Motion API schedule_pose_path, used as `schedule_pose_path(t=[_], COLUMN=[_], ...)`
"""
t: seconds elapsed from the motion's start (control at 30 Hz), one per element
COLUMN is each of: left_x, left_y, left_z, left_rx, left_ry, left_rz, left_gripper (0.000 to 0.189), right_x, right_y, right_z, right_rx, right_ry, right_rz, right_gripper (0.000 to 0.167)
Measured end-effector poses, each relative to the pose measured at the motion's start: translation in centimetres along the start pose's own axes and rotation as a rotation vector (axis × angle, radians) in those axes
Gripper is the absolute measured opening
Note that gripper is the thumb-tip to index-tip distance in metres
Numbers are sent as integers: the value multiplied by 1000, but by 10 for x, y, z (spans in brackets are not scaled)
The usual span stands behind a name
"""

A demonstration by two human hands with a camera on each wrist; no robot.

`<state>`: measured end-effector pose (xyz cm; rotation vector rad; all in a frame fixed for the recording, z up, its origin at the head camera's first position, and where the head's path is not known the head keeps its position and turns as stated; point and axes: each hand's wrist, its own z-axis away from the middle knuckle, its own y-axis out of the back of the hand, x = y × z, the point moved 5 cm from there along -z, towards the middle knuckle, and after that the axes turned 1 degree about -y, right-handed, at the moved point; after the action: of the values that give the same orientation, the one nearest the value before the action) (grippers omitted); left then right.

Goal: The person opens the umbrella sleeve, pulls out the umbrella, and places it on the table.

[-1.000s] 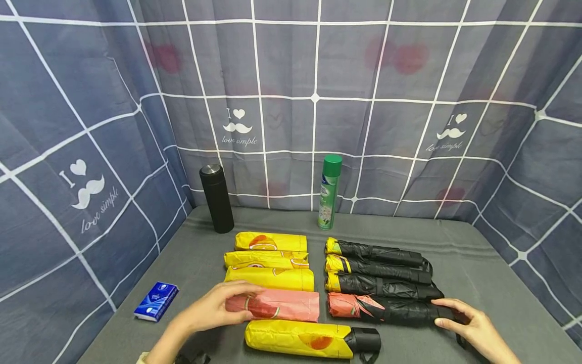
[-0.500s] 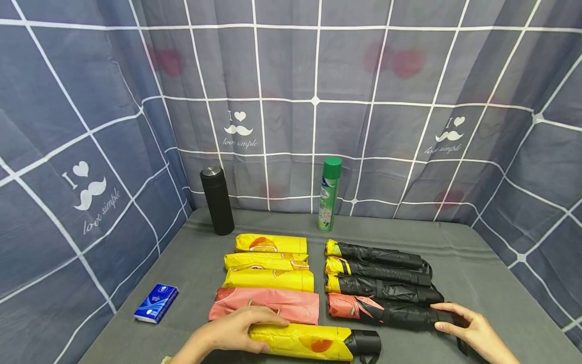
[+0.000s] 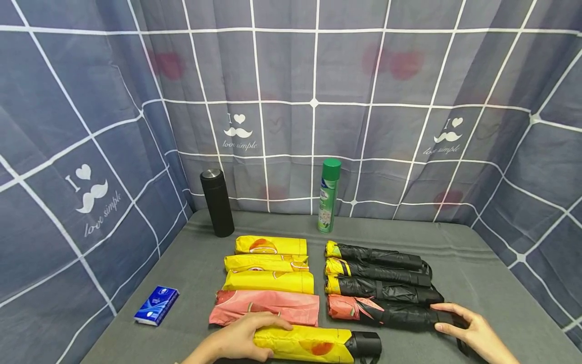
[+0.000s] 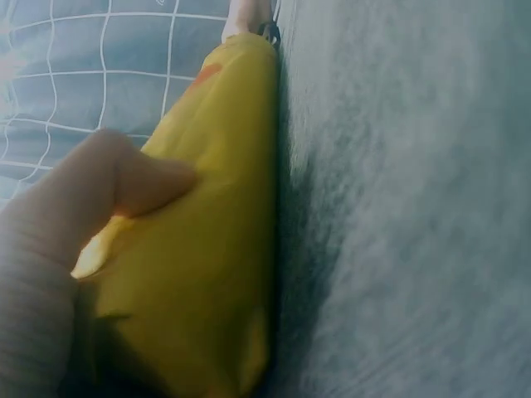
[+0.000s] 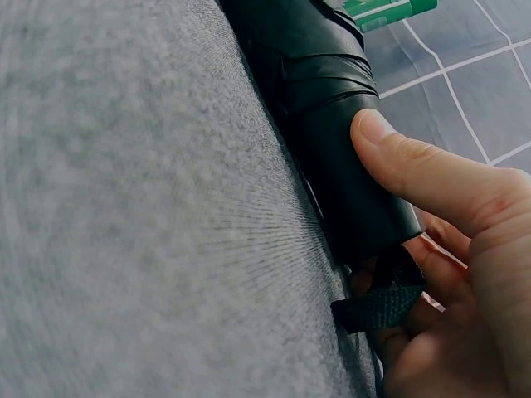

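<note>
My left hand (image 3: 247, 336) grips the left end of a folded umbrella in a yellow fruit-print sleeve (image 3: 313, 346), lying at the front of the table. Its black handle (image 3: 366, 345) pokes out on the right. In the left wrist view the thumb presses on the yellow cloth; the other fingers are hidden. At the front right, my right hand (image 3: 473, 331) holds the handle end of a black folded umbrella (image 3: 404, 314) with a pink tip. The right wrist view shows the thumb on that black handle (image 5: 353, 186), its wrist strap (image 5: 382, 303) hanging by the fingers.
Behind the left hand lie a flat pink sleeve (image 3: 282, 306) and several yellow sleeves (image 3: 273, 281). Several black folded umbrellas (image 3: 382, 268) lie in a row on the right. A blue tissue pack (image 3: 156, 305), black thermos (image 3: 217, 205) and green spray can (image 3: 328, 197) stand around them.
My left hand has let go of the pink sleeve, moved toward the front and right, and taken hold of the yellow-sleeved umbrella. The right hand has stayed on its umbrella.
</note>
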<state>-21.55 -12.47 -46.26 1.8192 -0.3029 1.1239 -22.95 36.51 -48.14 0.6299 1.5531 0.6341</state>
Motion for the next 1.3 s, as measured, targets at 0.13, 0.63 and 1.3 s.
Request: schedule_pose_path(t=[0.13, 0.63, 1.3], left_x=[0, 5, 37], left_y=[1, 11, 43], left_z=[-1, -4, -12], left_rx=[61, 181, 321], left_ry=[-5, -28, -86], left_rz=[-1, 159, 107], left_gripper=[50, 37, 41], right_x=[-1, -2, -68], right_y=[0, 1, 20], right_z=[1, 3, 1], right_rx=[14, 24, 118], right_ry=[31, 129, 303], right_rz=[-3, -58, -92], right_gripper=[40, 37, 28])
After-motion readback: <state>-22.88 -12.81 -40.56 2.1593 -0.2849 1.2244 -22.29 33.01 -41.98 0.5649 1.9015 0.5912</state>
